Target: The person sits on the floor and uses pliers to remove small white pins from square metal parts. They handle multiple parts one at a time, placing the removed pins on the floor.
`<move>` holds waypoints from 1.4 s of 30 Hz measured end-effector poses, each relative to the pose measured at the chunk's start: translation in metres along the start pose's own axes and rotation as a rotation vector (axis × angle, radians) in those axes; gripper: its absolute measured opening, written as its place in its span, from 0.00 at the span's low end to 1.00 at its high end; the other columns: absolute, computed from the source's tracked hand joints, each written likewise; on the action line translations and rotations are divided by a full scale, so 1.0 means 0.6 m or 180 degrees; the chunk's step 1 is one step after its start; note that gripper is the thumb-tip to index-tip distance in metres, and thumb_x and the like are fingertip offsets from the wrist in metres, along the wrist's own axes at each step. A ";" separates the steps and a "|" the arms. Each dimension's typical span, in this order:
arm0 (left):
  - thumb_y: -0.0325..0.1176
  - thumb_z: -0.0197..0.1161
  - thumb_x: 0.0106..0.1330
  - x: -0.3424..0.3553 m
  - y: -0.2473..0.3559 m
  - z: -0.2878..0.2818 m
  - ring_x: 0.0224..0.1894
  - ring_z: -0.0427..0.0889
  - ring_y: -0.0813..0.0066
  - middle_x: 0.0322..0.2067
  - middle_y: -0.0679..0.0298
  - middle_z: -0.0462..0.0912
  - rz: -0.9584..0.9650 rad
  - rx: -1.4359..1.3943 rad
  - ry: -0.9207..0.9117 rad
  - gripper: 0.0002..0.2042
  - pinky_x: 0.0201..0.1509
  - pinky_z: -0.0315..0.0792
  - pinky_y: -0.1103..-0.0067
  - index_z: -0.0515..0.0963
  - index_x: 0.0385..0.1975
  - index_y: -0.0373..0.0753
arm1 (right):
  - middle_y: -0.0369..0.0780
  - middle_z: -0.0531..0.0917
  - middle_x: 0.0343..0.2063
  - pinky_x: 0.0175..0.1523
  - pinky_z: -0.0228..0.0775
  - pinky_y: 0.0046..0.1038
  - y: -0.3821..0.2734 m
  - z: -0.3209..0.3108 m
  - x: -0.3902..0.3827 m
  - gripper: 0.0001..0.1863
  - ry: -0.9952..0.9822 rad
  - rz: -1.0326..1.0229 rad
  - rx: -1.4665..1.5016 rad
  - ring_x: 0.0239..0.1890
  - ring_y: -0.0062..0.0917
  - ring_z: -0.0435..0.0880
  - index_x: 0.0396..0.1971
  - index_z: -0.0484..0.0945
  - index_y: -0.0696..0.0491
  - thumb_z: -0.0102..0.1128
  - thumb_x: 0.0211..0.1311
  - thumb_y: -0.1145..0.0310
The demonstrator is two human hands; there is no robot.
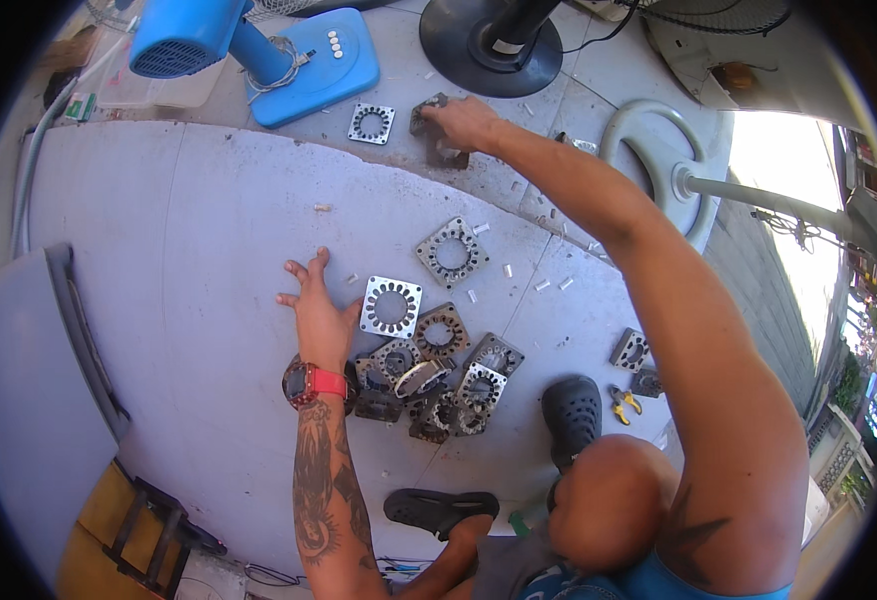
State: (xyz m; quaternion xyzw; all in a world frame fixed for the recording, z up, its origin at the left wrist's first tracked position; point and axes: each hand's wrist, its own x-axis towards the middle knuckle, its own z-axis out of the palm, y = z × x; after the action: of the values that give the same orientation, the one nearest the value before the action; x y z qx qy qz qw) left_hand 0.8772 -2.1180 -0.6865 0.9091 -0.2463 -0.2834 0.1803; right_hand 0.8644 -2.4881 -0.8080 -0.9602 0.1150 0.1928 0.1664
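At the far edge of the floor, my right hand (464, 122) is closed on the top of a dark, worn stator core (443, 152), whose far side my fingers partly hide. My left hand (321, 302) has its fingers spread, its palm side toward the floor and nothing in it. Beside its thumb lies a bright square stator core (392, 337) with a slotted round opening. A duller stator core (453, 284) rests a little farther away. Nearer me is a jumbled pile of several stator cores (440, 355), some tilted on others. Another bright core (372, 140) lies left of my right hand.
A blue fan base (334, 85) and a black round base (489, 75) stand at the far side. A grey ring-shaped stand (697, 125) is at the right. Yellow-handled pliers (624, 403) lie near my foot. Small pale sleeves (508, 271) are scattered about.
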 end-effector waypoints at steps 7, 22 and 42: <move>0.26 0.78 0.54 0.000 -0.003 0.005 0.79 0.42 0.36 0.71 0.25 0.56 -0.0016 0.0011 0.0048 0.44 0.79 0.25 0.43 0.61 0.73 0.37 | 0.49 0.88 0.37 0.47 0.78 0.46 -0.054 -0.213 -0.217 0.27 0.0581 -0.0523 0.0828 0.41 0.47 0.88 0.59 0.75 0.49 0.68 0.59 0.65; 0.27 0.70 0.64 0.000 -0.020 -0.002 0.75 0.39 0.19 0.77 0.34 0.41 -0.0149 0.0171 -0.0322 0.43 0.75 0.46 0.35 0.56 0.78 0.54 | 0.45 0.85 0.41 0.51 0.76 0.44 -0.144 -0.112 -0.049 0.11 0.0656 -0.0577 0.0395 0.45 0.43 0.86 0.45 0.85 0.50 0.57 0.67 0.68; 0.37 0.76 0.57 0.032 -0.059 0.019 0.74 0.65 0.40 0.71 0.35 0.63 0.0210 0.0673 -0.0052 0.43 0.73 0.46 0.33 0.62 0.75 0.54 | 0.45 0.76 0.65 0.76 0.60 0.39 -0.069 -0.151 -0.270 0.39 0.0000 0.0179 0.4329 0.70 0.35 0.72 0.67 0.71 0.57 0.54 0.73 0.38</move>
State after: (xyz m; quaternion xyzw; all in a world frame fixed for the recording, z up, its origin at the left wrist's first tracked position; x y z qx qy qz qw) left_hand 0.8965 -2.1020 -0.7199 0.9122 -0.3060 -0.2571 0.0907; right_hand 0.7607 -2.4577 -0.6518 -0.6387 0.2355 0.0819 0.7280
